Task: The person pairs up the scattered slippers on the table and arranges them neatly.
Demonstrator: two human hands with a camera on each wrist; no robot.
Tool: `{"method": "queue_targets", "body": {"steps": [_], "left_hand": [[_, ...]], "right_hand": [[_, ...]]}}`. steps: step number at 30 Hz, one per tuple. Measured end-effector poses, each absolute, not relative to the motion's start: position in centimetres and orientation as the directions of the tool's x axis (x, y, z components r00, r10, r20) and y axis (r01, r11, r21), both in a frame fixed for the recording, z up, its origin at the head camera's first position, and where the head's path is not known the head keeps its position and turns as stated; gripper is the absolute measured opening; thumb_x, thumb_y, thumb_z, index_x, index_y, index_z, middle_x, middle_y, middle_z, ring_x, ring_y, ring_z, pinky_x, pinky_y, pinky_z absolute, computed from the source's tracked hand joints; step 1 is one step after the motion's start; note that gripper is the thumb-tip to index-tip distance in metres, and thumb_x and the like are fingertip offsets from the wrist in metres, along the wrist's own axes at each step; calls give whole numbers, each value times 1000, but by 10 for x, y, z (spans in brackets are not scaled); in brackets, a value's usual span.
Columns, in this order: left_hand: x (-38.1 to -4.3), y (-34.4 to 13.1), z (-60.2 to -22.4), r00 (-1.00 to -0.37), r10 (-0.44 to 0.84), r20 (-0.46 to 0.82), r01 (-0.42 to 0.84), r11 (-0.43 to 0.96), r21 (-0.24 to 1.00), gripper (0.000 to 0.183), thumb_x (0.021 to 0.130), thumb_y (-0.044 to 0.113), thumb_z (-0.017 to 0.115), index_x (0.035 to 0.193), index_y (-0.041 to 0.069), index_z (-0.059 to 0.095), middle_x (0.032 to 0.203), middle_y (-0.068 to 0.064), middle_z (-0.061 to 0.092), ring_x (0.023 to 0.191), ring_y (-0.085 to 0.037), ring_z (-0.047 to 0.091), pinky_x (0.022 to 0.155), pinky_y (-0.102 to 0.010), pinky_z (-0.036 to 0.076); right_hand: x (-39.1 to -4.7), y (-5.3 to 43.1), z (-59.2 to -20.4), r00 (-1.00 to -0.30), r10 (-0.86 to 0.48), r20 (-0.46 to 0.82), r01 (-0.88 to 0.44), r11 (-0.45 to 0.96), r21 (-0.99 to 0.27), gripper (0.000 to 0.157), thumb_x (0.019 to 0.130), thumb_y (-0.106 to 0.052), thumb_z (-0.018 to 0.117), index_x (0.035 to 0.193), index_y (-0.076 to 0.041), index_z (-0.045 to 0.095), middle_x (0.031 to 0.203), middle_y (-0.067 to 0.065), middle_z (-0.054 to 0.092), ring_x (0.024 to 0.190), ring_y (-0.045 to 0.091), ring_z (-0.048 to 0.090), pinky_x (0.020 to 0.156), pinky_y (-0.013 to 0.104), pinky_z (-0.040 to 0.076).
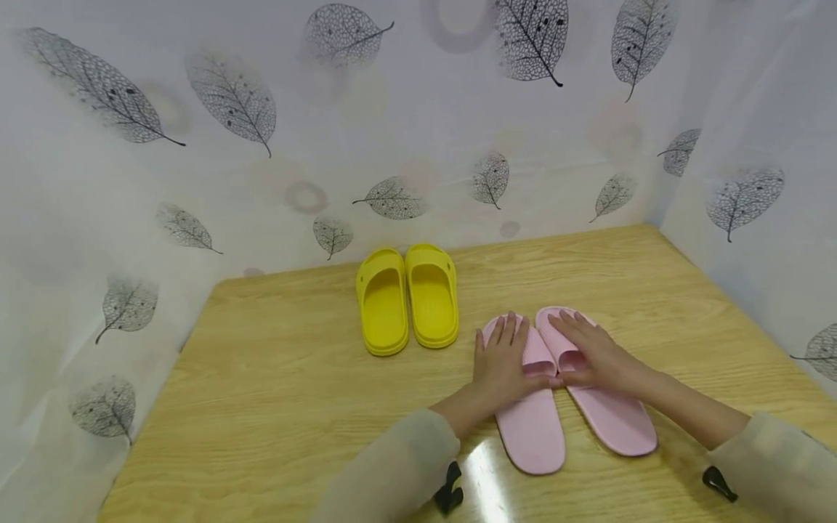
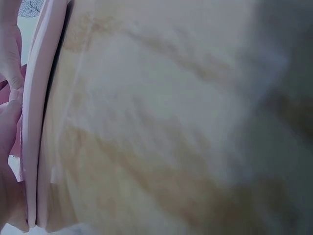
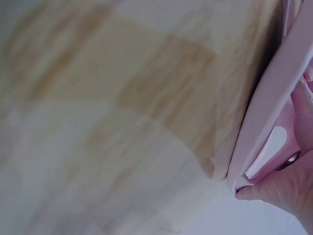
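A pair of pink slippers lies on the wooden table, toes pointing away. On the strap of the left pink slipper [image 1: 532, 432] rests my left hand [image 1: 500, 367], fingers extended toward the toe and thumb reaching inward. My right hand [image 1: 598, 356] lies over the strap of the right pink slipper [image 1: 617, 421], its fingers stretched across the toe part. The two thumbs meet between the slippers, near the strap openings. In the left wrist view a pink sole edge [image 2: 36, 107] runs down the left side. The right wrist view has a pink sole edge [image 3: 264, 112] beside the fingers [image 3: 269, 188].
Yellow slippers [image 1: 431, 301] stand side by side near the back edge of the wooden table [image 1: 275, 407], left of the pink pair. A white sheet with leaf prints [image 1: 392, 131] hangs behind the table and along both sides.
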State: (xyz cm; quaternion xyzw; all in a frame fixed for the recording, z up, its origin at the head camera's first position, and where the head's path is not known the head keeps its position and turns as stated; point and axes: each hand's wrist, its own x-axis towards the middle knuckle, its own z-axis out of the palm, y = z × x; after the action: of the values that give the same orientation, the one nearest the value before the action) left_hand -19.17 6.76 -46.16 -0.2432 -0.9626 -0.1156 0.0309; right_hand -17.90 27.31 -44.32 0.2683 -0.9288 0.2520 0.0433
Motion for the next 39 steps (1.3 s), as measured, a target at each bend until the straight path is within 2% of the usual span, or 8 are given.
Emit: {"method": "queue_targets", "body": {"steps": [13, 21, 25, 28, 32, 34, 36, 39], "left_hand": [[-195, 59, -453, -861, 505, 57, 504, 833, 229, 113, 71, 82, 49, 153, 13, 13, 159, -12, 11, 145, -25, 14, 114, -53, 19], [-197, 51, -447, -847, 532, 16, 521, 822, 230, 113, 72, 80, 53, 153, 15, 10, 159, -12, 8, 146, -22, 10, 115, -51, 18], [-194, 45, -441, -831, 557, 11, 548, 813, 198, 113, 71, 80, 53, 153, 16, 8, 159, -11, 7, 146, -22, 10, 115, -52, 17], [-190, 42, -436, -794, 608, 13, 602, 783, 156, 112, 72, 81, 50, 154, 17, 6, 160, -11, 5, 146, -23, 9, 115, -52, 17], [-180, 39, -427, -728, 685, 11, 683, 725, 89, 110, 74, 81, 46, 154, 20, 4, 160, -9, 3, 146, -23, 9, 115, -51, 17], [-174, 36, -424, -701, 713, 12, 712, 699, 59, 109, 73, 82, 45, 154, 21, 4, 160, -8, 3, 146, -23, 10, 115, -50, 18], [-168, 34, -422, -672, 740, 14, 740, 672, 34, 108, 73, 83, 44, 154, 21, 6, 160, -7, 4, 146, -22, 11, 114, -50, 20], [-157, 30, -419, -633, 774, 1, 774, 633, 15, 105, 75, 82, 43, 154, 22, 9, 160, -6, 5, 146, -21, 11, 115, -48, 20]], "right_hand": [[-186, 282, -424, -837, -545, 50, -474, 677, -563, 100, 71, -31, 81, 146, 4, 25, 145, 42, 13, 128, 66, 7, 97, 78, 8], [-184, 286, -414, -803, -595, 43, -519, 661, -542, 100, 74, -38, 78, 145, 7, 25, 149, 35, 17, 139, 49, 10, 100, 73, 13], [-179, 292, -410, -761, -639, 116, -608, 638, -472, 97, 75, -41, 76, 147, 0, 28, 150, 28, 25, 145, 17, 5, 103, 71, 12], [-174, 296, -406, -715, -673, 187, -690, 640, -338, 93, 75, -47, 73, 147, -7, 32, 149, 20, 33, 141, -1, 6, 115, 53, 6], [-168, 297, -401, -621, -709, 334, -762, 646, -43, 85, 71, -58, 70, 140, -15, 47, 138, 9, 53, 135, 11, 38, 116, 26, 13], [-165, 296, -400, -566, -722, 398, -766, 639, 68, 81, 69, -65, 66, 133, -16, 55, 131, 6, 59, 121, 20, 54, 114, 22, 18], [-162, 296, -401, -511, -742, 434, -780, 612, 129, 78, 71, -68, 62, 130, -17, 59, 131, 4, 59, 116, 23, 58, 114, 21, 18], [-154, 298, -405, -429, -786, 444, -807, 555, 201, 78, 77, -71, 52, 133, -17, 56, 141, 1, 49, 133, 16, 41, 116, 21, 9]]}}
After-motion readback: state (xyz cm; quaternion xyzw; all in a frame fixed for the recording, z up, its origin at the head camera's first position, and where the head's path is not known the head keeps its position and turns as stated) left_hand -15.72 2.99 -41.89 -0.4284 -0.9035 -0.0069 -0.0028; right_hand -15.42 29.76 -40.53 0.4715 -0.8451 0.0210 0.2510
